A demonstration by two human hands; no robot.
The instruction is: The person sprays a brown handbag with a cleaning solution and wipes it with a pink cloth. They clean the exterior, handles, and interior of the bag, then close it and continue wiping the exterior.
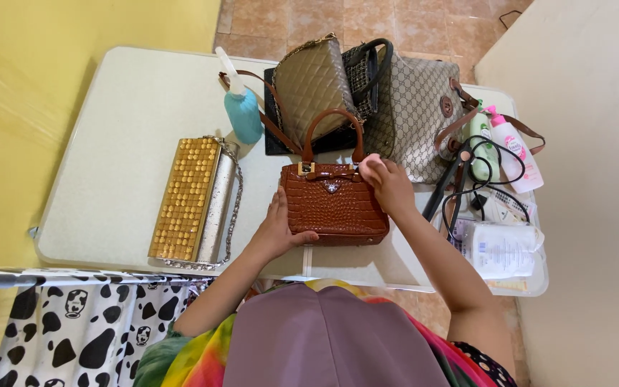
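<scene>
While the brown crocodile-pattern handbag [334, 204] stands upright near the front edge of the counter [116, 186], the person's left hand [281, 229] clasps its lower left corner, thumb laid across the front face and the other fingers hidden behind the side. The right hand [388, 183] is at the bag's upper right corner, fingers pressed together on a small pale pink pad [372, 168] that touches the bag just beside the base of its arched handle [332, 129].

Judging from this, the main risk is tipping: the bag is narrow and tall, so a sideways push from the pad could rock it toward the gold studded clutch [188, 197] lying just to the bag's left, were the left hand to loosen. Behind the bag a blue spray bottle [241, 107] stands close, and a jolt to the handle might knock it over. To the bag's right a tangle of black cord [478, 168], a pink-capped lotion bottle [514, 150] and a white packet [503, 247] crowd the counter's end; the right elbow seems likely to snag the cord. The quilted olive bag [313, 86] and patterned canvas bag [413, 107] behind lean together and look stable.
</scene>
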